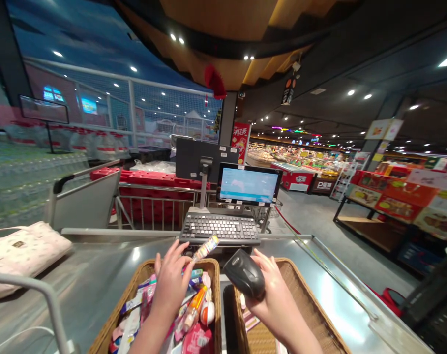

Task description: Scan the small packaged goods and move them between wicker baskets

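A: Pinching what, and where?

B: Small tube (205,247). My left hand (170,282) has its fingertips closed on the lower end, just above the left basket (108,329) of snacks. It's tilted toward the scanner (245,279), probably to face its code. My right hand (273,287) is wrapped tight around the scanner, over the right basket (312,305).

A: Text?

B: Tube print is blurred. Keyboard (220,228) just beyond. Red banner (241,140) is unreadable.

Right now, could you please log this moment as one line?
left hand: holds small tube over left basket | right hand: holds scanner over right basket | keyboard behind
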The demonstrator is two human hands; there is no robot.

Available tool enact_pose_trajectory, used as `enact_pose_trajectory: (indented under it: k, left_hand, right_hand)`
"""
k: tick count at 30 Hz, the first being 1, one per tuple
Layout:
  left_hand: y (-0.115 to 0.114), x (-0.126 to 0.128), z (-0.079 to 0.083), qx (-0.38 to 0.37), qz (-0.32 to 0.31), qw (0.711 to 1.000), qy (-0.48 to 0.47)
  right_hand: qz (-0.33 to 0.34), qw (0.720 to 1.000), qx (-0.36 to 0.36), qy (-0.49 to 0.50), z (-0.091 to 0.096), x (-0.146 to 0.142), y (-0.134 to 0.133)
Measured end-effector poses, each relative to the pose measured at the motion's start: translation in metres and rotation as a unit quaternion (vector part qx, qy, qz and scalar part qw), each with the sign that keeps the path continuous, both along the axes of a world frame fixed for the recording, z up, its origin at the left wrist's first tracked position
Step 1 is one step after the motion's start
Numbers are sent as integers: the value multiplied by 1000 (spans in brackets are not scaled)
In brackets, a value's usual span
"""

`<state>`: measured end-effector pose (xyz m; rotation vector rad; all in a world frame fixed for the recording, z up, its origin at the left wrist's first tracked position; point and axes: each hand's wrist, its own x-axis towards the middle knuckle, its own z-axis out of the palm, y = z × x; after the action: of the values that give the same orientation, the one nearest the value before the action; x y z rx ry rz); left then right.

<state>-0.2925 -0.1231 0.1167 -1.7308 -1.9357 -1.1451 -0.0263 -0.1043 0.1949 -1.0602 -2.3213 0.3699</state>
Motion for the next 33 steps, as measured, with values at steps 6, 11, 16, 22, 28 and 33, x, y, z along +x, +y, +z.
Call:
enact_pose_trajectory:
  k: [6,11,16,22,28,33]
  left_hand:
    - [-5,-4,-1,1,1,1000,-2]
    - [-8,-8,-4,9,8,1000,3]
    - [-12,-11,-6,11,8,1000,-5]
    - [-21,-12,-6,2,3,1000,-22]
    - [-28,-16,-12,-5,10,1000,-27]
    - [-40,-19,-18,-51,5,998,-30]
  right_hand:
    - [20,1000,-4,-6,4,-2,-6]
    - [24,1000,-11,-11,3,-4,-10]
    - [30,999,-8,-17,2,-4,-15]
    - [31,999,3,-10,1,-5,-18]
    - [37,999,-2,-15,0,-8,-20]
    - [37,999,-8,-4,-3,-11,-21]
